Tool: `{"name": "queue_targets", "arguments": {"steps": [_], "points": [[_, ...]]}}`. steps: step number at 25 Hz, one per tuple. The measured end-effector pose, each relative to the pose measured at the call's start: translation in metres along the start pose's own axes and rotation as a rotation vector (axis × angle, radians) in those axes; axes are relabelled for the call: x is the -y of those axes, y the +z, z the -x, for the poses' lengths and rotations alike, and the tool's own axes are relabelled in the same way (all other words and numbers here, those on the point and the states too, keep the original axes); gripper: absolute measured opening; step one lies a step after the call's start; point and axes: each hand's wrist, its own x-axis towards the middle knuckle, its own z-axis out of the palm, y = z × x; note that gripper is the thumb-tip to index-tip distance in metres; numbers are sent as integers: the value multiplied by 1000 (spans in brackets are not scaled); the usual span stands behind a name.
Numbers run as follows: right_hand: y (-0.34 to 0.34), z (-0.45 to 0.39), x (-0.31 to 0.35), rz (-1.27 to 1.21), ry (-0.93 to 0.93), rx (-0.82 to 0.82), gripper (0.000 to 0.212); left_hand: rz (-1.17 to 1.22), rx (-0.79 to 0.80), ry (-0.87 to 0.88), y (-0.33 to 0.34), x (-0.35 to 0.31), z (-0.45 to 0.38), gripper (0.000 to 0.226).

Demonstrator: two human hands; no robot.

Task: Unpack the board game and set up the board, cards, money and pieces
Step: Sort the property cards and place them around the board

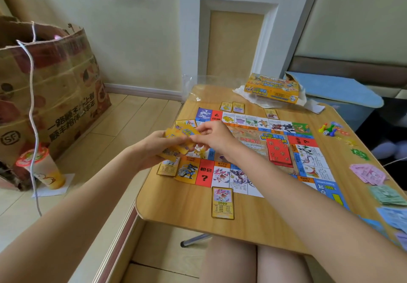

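Note:
The game board (259, 150) lies flat on the wooden table (187, 212). My left hand (154, 148) holds a fanned stack of yellow property cards (182, 135) over the board's left edge. My right hand (211, 137) pinches one card of that stack. Single property cards lie around the board: one (222, 203) at the near edge, one (168, 167) at the left, two (232, 107) at the far edge. A red card deck (278, 151) sits on the board's middle. Money piles (370, 173) and pawns with a die (328, 129) lie at the right.
The yellow game box (273, 87) sits at the table's far end on a clear plastic wrap. A large cardboard box (44, 97) and a drink cup (41, 168) stand on the floor at the left. Green houses (359, 153) lie near the right edge.

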Motion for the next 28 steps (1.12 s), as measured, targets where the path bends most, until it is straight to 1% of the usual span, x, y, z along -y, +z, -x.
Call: {"name": "queue_targets", "arguments": {"steps": [1,2,3,4,5,6,7,9,11,13,14,15,17,18,20,22,25,28], "points": [[-6,0,-1,7,18,-42,36,57,11,0,4,-2,-1,21],[-13,1,-2,-8,28,-125,36,137,11,-8,7,-3,-3,25],[-21,1,-4,-8,1,-243,33,218,5,-22,9,-3,-7,28],[-28,3,-5,32,-74,-374,26,276,-3,-44,11,-4,-9,28],[-36,5,-5,115,-186,-474,17,308,-9,-73,14,-4,-11,28],[-41,7,-6,217,-314,-503,8,323,-9,-98,17,-4,-13,28],[-43,11,-7,320,-433,-469,1,326,0,-111,21,-4,-14,27],[-42,18,-14,498,-573,-327,3,289,37,-99,31,-4,-15,23],[-40,23,-25,608,-624,-199,6,175,26,-60,39,-3,-19,21],[-43,25,-33,682,-649,-87,15,103,-25,-15,41,-3,-22,33],[-46,25,-35,678,-638,-52,19,89,-39,-3,41,-4,-22,37],[-50,26,-36,641,-608,-48,23,82,-38,9,41,-5,-22,35],[-59,25,-36,542,-488,-86,27,74,-23,22,42,-9,-20,23],[-62,25,-36,538,-402,-77,31,62,-25,19,42,-10,-20,19],[-67,25,-42,656,-217,34,50,22,-69,5,42,-9,-19,20],[-69,25,-53,782,-83,161,66,-4,-130,-30,42,-5,-21,21],[-70,22,-66,819,-27,234,73,4,-153,-54,41,-5,-21,16],[-73,21,-67,801,-22,251,73,3,-159,-51,43,-7,-23,23]]}}
